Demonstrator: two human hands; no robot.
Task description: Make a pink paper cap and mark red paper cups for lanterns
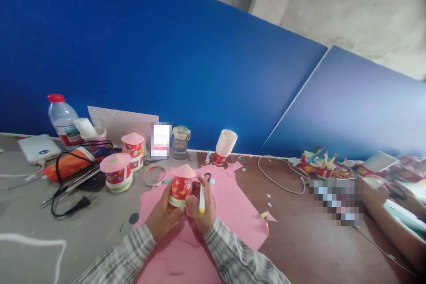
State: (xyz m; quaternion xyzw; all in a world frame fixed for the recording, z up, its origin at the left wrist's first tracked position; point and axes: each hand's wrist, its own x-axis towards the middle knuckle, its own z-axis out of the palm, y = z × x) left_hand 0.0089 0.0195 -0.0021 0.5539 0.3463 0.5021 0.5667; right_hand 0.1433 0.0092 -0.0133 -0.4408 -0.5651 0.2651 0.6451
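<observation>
My left hand (165, 211) is wrapped around a red patterned paper cup (181, 188) topped with a pink paper cone (184, 171). A white marker with a yellow end (202, 199) is gripped in my right hand (204, 208), whose thumb reaches the cup's lower side. Beneath both hands spreads a pink paper sheet (229, 204) with ragged edges. To the left stand two similar cup pieces: one with a flat pink disc on top (116, 173), and behind it one with a pink cone (133, 148).
A red-capped bottle (63, 120), a black-corded plug (78, 206) and a white power bank (39, 148) lie left. Behind are a glass jar (180, 142) and stacked white cups (227, 142). A cable (282, 159) curves right, near another person's arm (392, 235). A blue partition (199, 66) rises behind.
</observation>
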